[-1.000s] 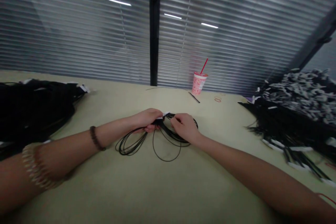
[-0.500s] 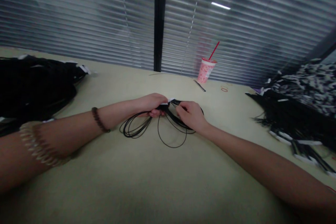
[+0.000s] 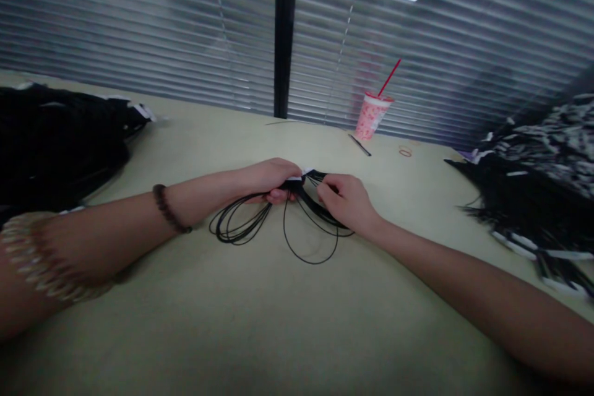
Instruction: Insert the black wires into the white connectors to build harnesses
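A bundle of thin black cables hangs in loops above the pale table, with a white label near its middle. My left hand is closed round the bundle's middle, thumb on top beside the label. On the bundle's right side, my right hand has its fingers curled against the cables; its fingertips are partly hidden. One loose loop droops between and below both hands.
Dark cable piles lie on the table at the left and right. Behind my hands are a pink cup with a red straw, a pen and rubber bands. Blinds rise beyond the table's back edge.
The view has shifted slightly. Both hands keep hold of the bundle, and my right hand sits slightly farther from my left. The loose loop has moved a little to the right.
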{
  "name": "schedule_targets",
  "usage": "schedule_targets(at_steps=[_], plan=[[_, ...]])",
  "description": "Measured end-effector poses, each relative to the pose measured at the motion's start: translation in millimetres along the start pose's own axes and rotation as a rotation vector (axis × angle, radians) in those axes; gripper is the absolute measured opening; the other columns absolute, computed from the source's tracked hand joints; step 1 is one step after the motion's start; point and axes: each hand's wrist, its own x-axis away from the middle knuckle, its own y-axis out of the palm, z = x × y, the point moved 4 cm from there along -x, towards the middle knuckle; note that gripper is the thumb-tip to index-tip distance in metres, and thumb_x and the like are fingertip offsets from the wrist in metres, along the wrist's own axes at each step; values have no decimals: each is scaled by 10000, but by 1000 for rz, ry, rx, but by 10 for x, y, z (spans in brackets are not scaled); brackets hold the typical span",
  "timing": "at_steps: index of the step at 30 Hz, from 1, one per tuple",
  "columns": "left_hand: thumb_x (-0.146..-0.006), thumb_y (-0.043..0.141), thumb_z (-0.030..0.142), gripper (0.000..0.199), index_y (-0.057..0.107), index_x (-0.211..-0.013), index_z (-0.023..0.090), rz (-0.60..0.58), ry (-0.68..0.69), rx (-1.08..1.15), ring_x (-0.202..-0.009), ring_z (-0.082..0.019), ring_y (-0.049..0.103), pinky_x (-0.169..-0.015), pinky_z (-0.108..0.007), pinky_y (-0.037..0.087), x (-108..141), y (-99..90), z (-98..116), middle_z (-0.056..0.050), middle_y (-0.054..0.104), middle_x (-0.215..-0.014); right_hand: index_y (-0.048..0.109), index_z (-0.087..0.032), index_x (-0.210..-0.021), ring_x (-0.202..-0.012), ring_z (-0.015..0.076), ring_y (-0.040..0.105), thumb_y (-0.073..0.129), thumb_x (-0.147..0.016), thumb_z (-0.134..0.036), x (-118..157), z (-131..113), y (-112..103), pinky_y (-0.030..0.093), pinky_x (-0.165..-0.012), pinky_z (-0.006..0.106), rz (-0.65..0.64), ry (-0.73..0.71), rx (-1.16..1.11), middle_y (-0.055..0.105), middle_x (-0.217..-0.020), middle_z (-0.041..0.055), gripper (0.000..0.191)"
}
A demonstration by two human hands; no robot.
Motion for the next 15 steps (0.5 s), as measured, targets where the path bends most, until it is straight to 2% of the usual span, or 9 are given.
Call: schedule_targets(at_steps=[6, 10, 15], plan=[[-780, 432, 252, 230, 517, -608, 125, 11, 17, -18, -288, -17, 256, -338, -172, 130, 15, 5, 21, -15, 428, -457, 508, -159, -520, -438, 67, 358, 461, -700, -220, 5, 3, -12, 212, -446, 211, 45, -9, -46, 441, -460, -27, 196], [-765, 451, 286, 207, 547, -670, 130, 12, 20, -12, -287, -25, 274, -318, -174, 131, -18, -31, -25, -32, 468, -498, 548, -162, -553, -436, 68, 372, 492, -694, -232, -11, 6, 4, 225, -454, 210, 24, 0, -3, 479, -474, -26, 167], [-763, 429, 331, 249, 540, -648, 139, 22, 61, -72, -279, -37, 290, -284, -180, 157, -6, -30, -22, -33, 494, -501, 578, -168, -612, -476, 82, 418, 459, -730, -220, -45, -30, 22, 250, -492, 214, 8, -38, 73, 541, -537, -8, 176]])
